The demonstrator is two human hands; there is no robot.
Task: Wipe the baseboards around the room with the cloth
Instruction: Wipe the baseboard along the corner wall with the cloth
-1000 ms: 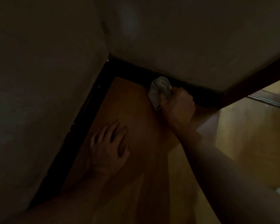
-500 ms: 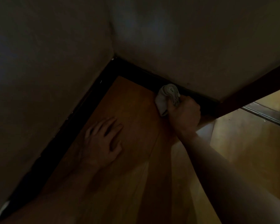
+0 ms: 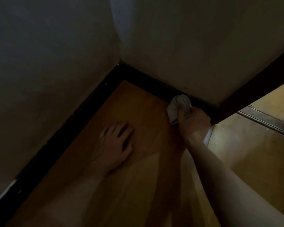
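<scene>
Our right hand (image 3: 193,123) has slid the cloth (image 3: 179,106) further right along the dark baseboard (image 3: 147,82), nearly to the brown door frame (image 3: 252,89), gripping it bunched against the board; our left hand (image 3: 116,141) lies flat, fingers spread, on the wooden floor (image 3: 138,102) of the dim corner

One head-worn wide-angle camera is looking steeply down into a room corner (image 3: 120,64).
It is facing the dark baseboard (image 3: 154,82) from close by, framing the left hand (image 3: 116,143) on the floor (image 3: 134,102) and the right hand (image 3: 193,124) gripping the cloth (image 3: 179,104) at mid-frame.
</scene>
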